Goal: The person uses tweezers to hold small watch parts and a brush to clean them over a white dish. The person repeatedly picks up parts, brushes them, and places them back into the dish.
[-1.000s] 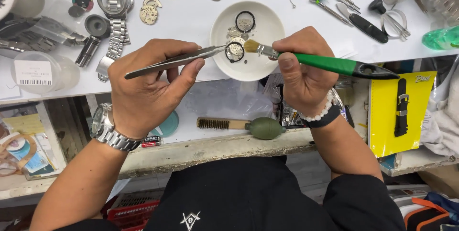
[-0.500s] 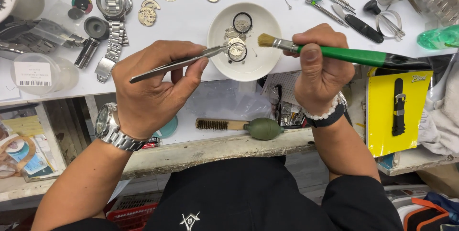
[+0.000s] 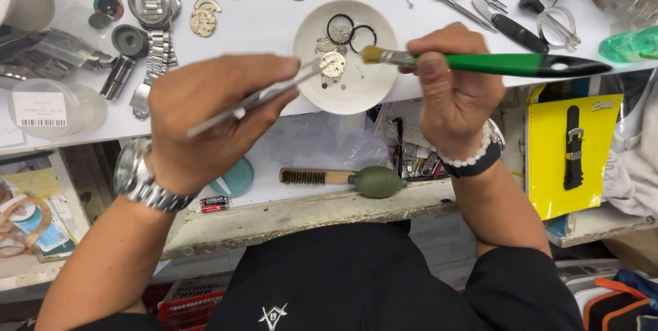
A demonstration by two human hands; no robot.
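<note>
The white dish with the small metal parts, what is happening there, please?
A person is working on a small round watch part over the white dish. The left hand holds metal tweezers whose tips reach the part. The right hand holds a green-handled brush, its bristles just beside the part. Two dark rings lie in the dish. More watch parts and tools lie about on the white bench.

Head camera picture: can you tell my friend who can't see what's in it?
A left hand holds tweezers gripping a small round watch part over a white dish, while the right hand points a green-handled brush at it.
</note>
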